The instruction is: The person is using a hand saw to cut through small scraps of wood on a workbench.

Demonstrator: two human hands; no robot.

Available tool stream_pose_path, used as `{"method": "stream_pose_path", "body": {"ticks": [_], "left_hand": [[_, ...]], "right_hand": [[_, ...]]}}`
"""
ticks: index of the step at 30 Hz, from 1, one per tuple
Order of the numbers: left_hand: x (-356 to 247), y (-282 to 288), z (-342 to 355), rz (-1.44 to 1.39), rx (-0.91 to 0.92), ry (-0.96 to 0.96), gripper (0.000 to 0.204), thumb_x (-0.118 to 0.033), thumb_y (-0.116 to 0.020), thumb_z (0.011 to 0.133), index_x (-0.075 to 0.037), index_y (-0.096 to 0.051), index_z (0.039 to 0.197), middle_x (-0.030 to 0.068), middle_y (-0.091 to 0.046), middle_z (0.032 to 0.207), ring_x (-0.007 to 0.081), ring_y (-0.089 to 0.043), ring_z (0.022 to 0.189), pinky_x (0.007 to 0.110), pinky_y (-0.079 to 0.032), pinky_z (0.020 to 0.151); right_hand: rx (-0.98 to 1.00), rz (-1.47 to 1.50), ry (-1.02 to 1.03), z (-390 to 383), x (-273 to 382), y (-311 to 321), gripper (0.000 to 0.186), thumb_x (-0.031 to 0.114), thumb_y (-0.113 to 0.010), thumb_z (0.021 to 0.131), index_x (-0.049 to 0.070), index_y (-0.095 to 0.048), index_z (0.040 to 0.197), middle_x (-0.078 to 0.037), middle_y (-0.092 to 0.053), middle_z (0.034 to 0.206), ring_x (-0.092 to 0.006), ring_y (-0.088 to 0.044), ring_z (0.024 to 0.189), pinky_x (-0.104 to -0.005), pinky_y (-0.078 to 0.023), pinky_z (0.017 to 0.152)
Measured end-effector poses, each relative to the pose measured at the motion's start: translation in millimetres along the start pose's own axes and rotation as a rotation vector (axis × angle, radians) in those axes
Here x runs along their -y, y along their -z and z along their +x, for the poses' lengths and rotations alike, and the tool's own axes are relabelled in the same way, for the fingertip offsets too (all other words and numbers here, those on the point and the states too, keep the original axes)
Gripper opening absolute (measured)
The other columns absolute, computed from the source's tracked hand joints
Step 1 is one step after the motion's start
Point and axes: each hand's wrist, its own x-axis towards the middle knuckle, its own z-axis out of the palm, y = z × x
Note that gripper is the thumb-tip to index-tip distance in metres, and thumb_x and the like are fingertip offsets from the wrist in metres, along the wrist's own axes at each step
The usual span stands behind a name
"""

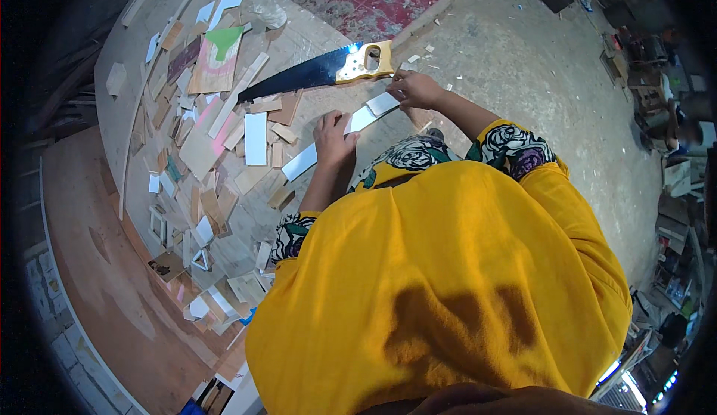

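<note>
A long white strip of wood [302,162] lies slantwise before me, over the table's edge. My left hand [333,137] is closed over its middle, hiding part of it. At the strip's far right end sits a short white block [382,104], seemingly on top of it. The fingers of my right hand [415,89] pinch that end; their tips are partly hidden. Just beyond both hands lies a handsaw [299,76] with a dark blade and a pale wooden handle, teeth facing away, touched by neither hand.
Many wood offcuts cover the tabletop [261,41] on the left, among them a white rectangle [255,138] and a board with green and pink paint [216,60]. A brown wooden panel [112,265] stands at the lower left. Clutter [657,116] lines the right side of the concrete floor [523,56].
</note>
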Motion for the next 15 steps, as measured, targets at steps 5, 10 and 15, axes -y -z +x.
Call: {"method": "stream_pose_path", "body": {"ticks": [5, 10, 15], "left_hand": [[-3.1, 1.4, 0.8, 0.007, -0.006, 0.019, 0.048, -0.022, -0.072, 0.065, -0.012, -0.062, 0.111, 0.0081, -0.052, 0.115, 0.0296, -0.044, 0.113, 0.043, -0.035, 0.097], [-5.3, 5.5, 3.8, -0.048, 0.054, 0.061, 0.049, -0.021, -0.071, 0.065, -0.009, -0.062, 0.112, 0.0114, -0.050, 0.118, 0.0305, -0.043, 0.115, 0.042, -0.034, 0.098], [-5.9, 5.3, 3.5, -0.041, 0.045, 0.061, 0.049, -0.022, -0.070, 0.065, -0.010, -0.062, 0.112, 0.0116, -0.050, 0.118, 0.0306, -0.043, 0.115, 0.042, -0.034, 0.099]], "right_hand": [[-0.028, -0.030, 0.020, 3.1, -0.1, -2.1, 0.025, 0.019, -0.063, 0.076, 0.014, -0.067, 0.100, -0.012, -0.060, 0.098, -0.0303, -0.060, 0.090, -0.0398, -0.049, 0.076], [-0.038, -0.078, 0.105, 4.9, -1.5, 1.1, 0.020, 0.021, -0.061, 0.081, 0.010, -0.068, 0.096, -0.013, -0.061, 0.093, -0.0285, -0.060, 0.083, -0.0385, -0.050, 0.069], [-0.053, -0.065, 0.075, 4.0, -3.4, -0.2, 0.018, 0.018, -0.065, 0.076, 0.011, -0.067, 0.093, -0.011, -0.060, 0.095, -0.0297, -0.060, 0.086, -0.0393, -0.050, 0.071]]}}
